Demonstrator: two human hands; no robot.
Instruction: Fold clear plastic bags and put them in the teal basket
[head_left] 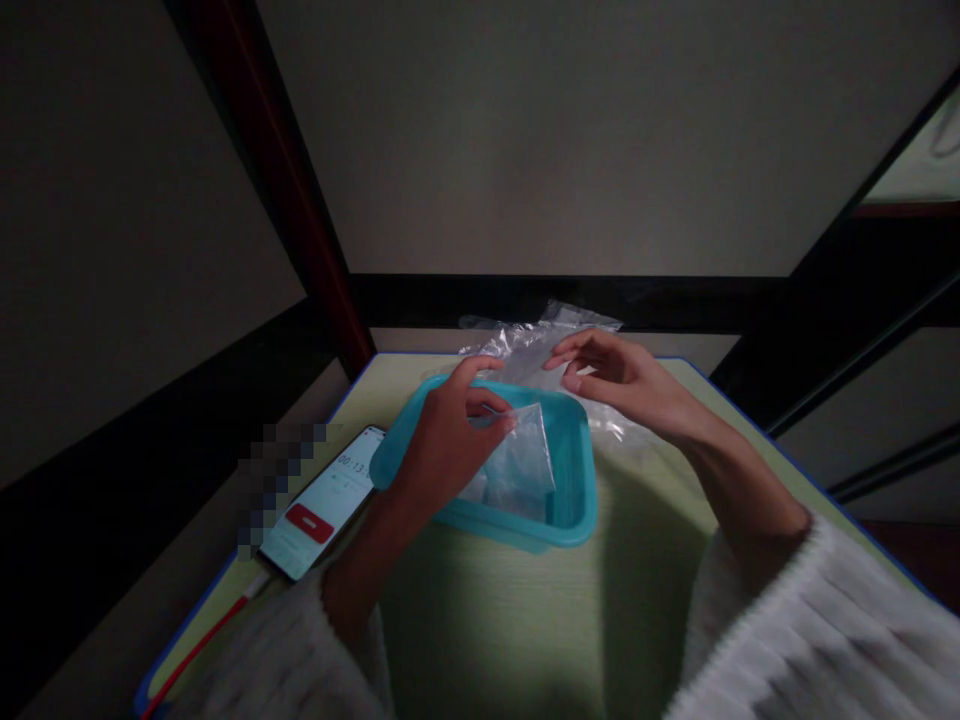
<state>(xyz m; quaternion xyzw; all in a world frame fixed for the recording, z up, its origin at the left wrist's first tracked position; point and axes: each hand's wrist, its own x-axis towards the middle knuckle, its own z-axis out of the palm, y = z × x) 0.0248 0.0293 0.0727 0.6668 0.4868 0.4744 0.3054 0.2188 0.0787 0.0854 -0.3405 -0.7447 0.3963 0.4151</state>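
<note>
Lying at the left of the pale green worktop are a red cord and a phone with its screen lit. Next, the left hand reaches over the blue tub, with its thumb and a finger pinching the top of a small clear bag that hangs down inside the tub. Behind the tub lies a big crinkly clear bag, and the right hand hovers near it, open, with its fingers loosely bent.
</note>
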